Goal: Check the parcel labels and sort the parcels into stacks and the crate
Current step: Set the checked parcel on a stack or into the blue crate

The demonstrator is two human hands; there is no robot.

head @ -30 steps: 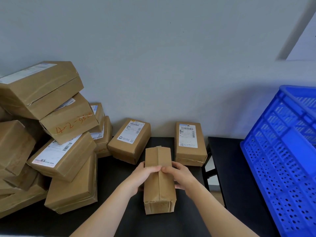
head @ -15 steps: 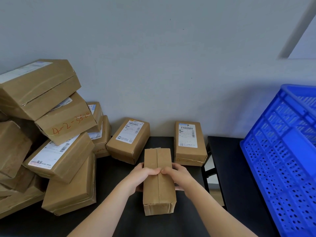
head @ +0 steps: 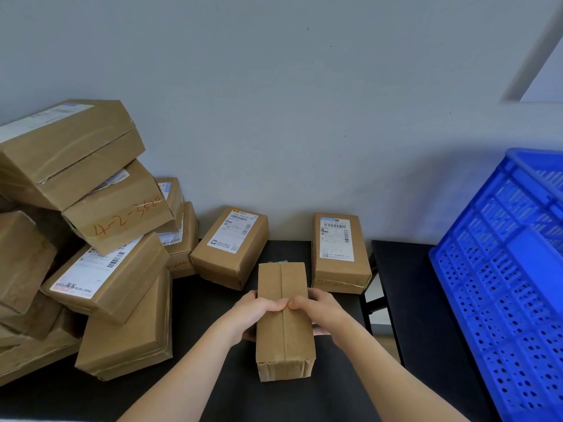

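A pale grey wall [head: 304, 117] backs the scene. Below it runs a black worktop [head: 198, 318], with a second black worktop [head: 414, 300] just beside it on the right across a narrow gap. A blue perforated crate [head: 502, 284] sits on that second surface, at the right edge of view. On the left, a loose pile of brown parcels [head: 100, 300] leans against the wall; one parcel in it [head: 122, 211] carries red handwriting reading roughly "4-2-35", and several show white labels. Near the wall, two single parcels lie label-up: an angled parcel [head: 231, 248] touching the pile and a straight parcel [head: 338, 254] at the worktop's right edge. In front of them, between the two, is a narrow parcel [head: 285, 333], its taped seam facing up; whether it rests on the worktop cannot be told. The left hand [head: 259, 312] grips its left side and the right hand [head: 316, 312] its right, thumbs meeting on the top seam.
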